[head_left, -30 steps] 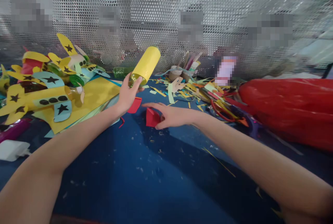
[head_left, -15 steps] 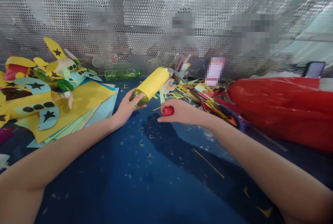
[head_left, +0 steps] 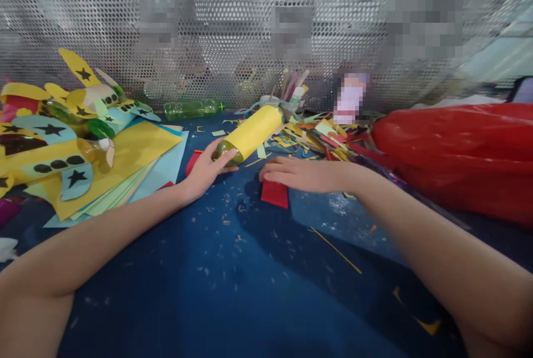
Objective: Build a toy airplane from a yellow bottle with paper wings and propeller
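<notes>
My left hand (head_left: 205, 169) grips the lower end of a green bottle wrapped in yellow paper (head_left: 250, 134), which leans up and to the right over the blue table. My right hand (head_left: 300, 174) lies flat with fingers stretched out, pressing on a red paper piece (head_left: 274, 193) on the table. Another red paper scrap (head_left: 192, 161) lies just left of my left hand.
A stack of yellow and light-blue sheets (head_left: 137, 152) and several paper-and-bottle airplanes (head_left: 54, 141) sit at left. A green bottle (head_left: 189, 109) lies by the perforated metal screen (head_left: 250, 25). Paper scraps (head_left: 320, 139) pile up behind; a red plastic bag (head_left: 458, 150) fills the right.
The yellow bottle has come down from a raised tilt to lower over the table. My right hand, which pinched the red paper, now presses it flat on the table.
</notes>
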The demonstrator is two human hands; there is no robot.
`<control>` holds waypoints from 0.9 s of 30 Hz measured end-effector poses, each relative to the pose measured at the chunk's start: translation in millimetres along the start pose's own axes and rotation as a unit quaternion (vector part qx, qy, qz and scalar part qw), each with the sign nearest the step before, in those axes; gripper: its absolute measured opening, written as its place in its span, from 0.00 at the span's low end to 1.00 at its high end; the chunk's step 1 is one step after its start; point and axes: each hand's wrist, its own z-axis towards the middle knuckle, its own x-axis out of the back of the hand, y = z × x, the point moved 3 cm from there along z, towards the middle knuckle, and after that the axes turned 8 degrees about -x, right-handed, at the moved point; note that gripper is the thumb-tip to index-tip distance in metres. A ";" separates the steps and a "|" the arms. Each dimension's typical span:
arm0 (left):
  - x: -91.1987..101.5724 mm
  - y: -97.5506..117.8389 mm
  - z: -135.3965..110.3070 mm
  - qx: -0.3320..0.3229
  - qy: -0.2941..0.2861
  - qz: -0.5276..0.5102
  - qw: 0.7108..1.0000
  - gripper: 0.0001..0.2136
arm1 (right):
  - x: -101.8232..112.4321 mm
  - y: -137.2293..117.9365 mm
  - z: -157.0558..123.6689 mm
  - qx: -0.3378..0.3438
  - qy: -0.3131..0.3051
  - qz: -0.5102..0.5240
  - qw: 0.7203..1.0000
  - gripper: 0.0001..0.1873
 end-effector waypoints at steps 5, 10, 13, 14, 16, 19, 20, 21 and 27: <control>0.2 -0.5 0.2 -0.010 -0.020 0.000 1.000 0.23 | 2.9 -1.1 -3.5 0.056 -0.081 0.005 0.995 0.26; 0.4 0.3 -0.1 -0.007 -0.018 -0.001 1.000 0.25 | -3.2 -8.9 0.6 0.059 -0.071 -0.009 0.996 0.26; 0.3 0.7 -0.3 -0.008 -0.017 0.003 1.000 0.25 | -4.9 -6.1 4.6 0.029 -0.055 -0.040 0.997 0.14; 0.1 0.8 -0.4 -0.008 -0.020 0.004 1.000 0.25 | -4.4 -4.8 5.0 0.022 -0.051 -0.044 0.997 0.11; -0.3 1.1 -0.7 -0.010 -0.024 0.005 1.000 0.26 | -2.7 -3.9 4.2 0.031 -0.052 -0.032 0.998 0.13; -0.4 1.4 -0.9 -0.013 -0.025 0.005 1.000 0.25 | -2.1 -5.9 0.4 0.059 -0.089 0.009 0.994 0.27; -0.4 1.4 -0.9 -0.013 -0.025 0.006 1.000 0.25 | -2.5 -6.8 -0.6 0.061 -0.100 0.018 0.993 0.30; -0.4 1.4 -0.9 -0.013 -0.025 0.007 1.000 0.25 | -2.9 -7.6 -1.1 0.056 -0.107 0.021 0.993 0.30; -0.3 1.0 -0.6 -0.010 -0.031 0.009 0.999 0.27 | 2.3 -9.6 0.7 0.010 -0.105 0.020 0.994 0.13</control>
